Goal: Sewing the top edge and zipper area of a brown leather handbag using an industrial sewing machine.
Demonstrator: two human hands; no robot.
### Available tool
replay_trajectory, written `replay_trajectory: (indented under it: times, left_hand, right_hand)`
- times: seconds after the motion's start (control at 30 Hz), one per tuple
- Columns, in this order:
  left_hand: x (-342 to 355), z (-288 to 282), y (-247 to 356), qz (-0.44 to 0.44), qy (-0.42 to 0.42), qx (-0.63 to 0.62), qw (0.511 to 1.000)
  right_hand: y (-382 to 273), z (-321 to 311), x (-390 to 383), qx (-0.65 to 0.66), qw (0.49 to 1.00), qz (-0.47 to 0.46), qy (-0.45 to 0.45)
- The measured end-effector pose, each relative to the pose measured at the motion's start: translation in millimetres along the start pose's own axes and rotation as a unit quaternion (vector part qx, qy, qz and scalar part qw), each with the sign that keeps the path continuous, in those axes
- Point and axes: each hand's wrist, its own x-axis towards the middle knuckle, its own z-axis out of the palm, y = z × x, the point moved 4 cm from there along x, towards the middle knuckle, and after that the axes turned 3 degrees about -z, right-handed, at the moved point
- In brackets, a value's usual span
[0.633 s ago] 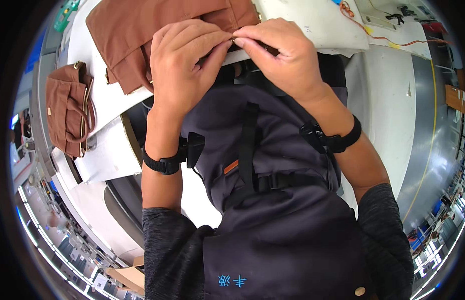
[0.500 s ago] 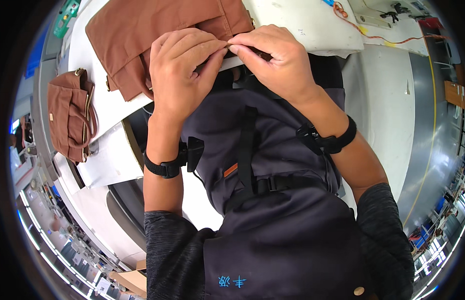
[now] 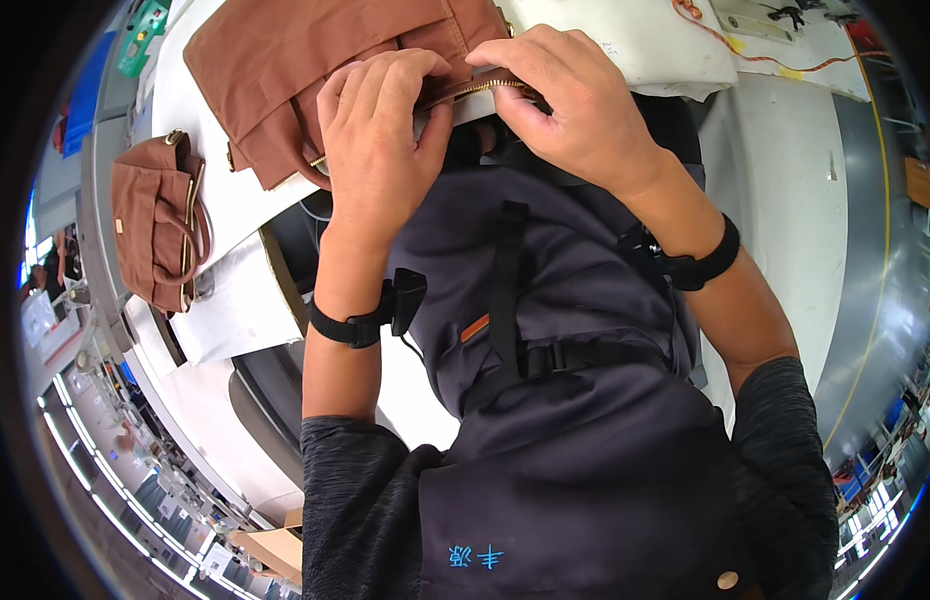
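Note:
A large brown fabric bag (image 3: pixel 275 85) lies at the top of the view, with a gold-toothed zipper (image 3: pixel 475 90) along its near edge. My left hand (image 3: pixel 385 140) is at this edge, fingers curved over the fabric and thumb spread away from them. Farther along the same edge is my right hand (image 3: pixel 580 110), its index finger on the brown cloth and its thumb apart, near the zipper teeth. Between the two hands a stretch of zipper shows. Some fingertips are partly hidden by the hands themselves.
A smaller brown handbag (image 3: pixel 155 225) with handles sits at the left on the white table. White padded material (image 3: pixel 625 45) lies right of the large bag. An orange cord (image 3: pixel 775 62) runs at the upper right. A dark apron (image 3: pixel 585 480) covers my lap.
My fingertips, which met in a pinch at the bag's edge, have come apart. The thumbs have parted from the fingers, and the zipper between the hands now shows. The view has shifted slightly.

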Motion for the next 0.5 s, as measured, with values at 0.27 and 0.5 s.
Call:
replay_trajectory:
  times: [0.27, 0.5]
  left_hand:
    - [3, -12, -5, 0.002, 0.063, -0.048, 0.997]
    - [7, -9, -10, -0.059, 0.001, -0.081, 0.995]
  right_hand:
    - [-6, -19, 37, 0.054, 0.998, -0.004, -0.032]
    - [14, -7, 53, 0.219, 0.925, 0.216, -0.224]
